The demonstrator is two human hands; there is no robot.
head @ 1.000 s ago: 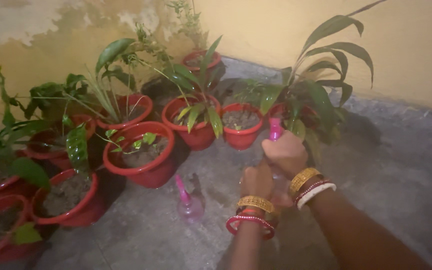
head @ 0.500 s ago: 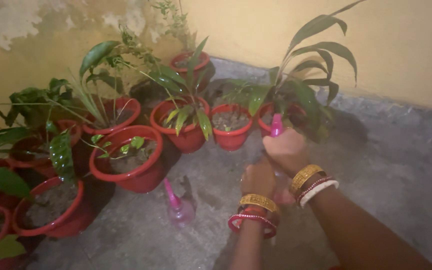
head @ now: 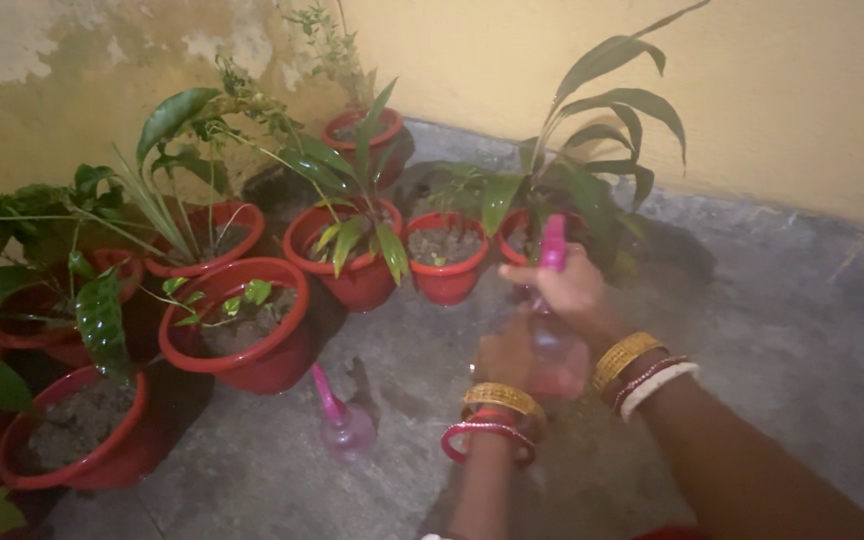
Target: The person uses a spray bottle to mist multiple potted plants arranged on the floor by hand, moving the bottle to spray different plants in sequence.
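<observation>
My right hand (head: 574,292) grips the pink spray head of a clear pink spray bottle (head: 555,350), with a finger stretched along the nozzle toward the pots. My left hand (head: 505,357) is wrapped around the bottle's body from the left. Both wrists carry gold, red and white bangles. The nozzle sits just in front of a red pot with long drooping leaves (head: 592,170) and beside a small red pot of bare soil (head: 444,258).
A second pink spray bottle (head: 342,425) stands on the grey concrete floor (head: 802,340) to my left. Several red pots with green plants crowd the corner and left side, such as a large pot (head: 242,330). Yellow walls (head: 782,90) close the corner.
The view has drifted right, so the pots slid left. My right hand has loosened on the spray head, uncovering more of the bottle's clear body, and both hands have shifted slightly.
</observation>
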